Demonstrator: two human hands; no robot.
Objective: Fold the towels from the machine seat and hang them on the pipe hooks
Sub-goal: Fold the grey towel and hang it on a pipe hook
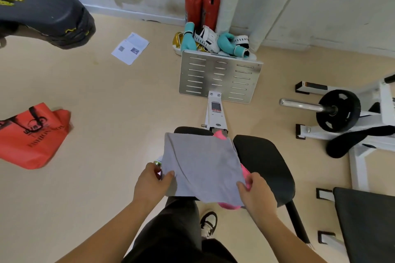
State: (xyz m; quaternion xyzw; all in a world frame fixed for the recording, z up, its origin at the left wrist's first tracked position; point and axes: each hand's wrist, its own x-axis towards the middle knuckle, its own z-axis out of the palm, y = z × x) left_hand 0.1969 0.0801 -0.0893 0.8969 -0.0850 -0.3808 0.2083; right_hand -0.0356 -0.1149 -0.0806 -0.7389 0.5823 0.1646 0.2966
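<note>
L hand [152, 181] + R hand [255, 193] pinch grey towel [201, 164] corners.

A gym: a weight plate [338, 110] on a bar, boxing gloves [226, 42], padded machine seat [263, 166].

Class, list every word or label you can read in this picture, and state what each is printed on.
"FASHION" on the red bag; the word after it is blurred.
"FIT" ends the yellow lettering on the black pad; the rest is unclear.
Print on the paper sheet: too small to read.
Print on the sticker on the white beam: too small.
</note>
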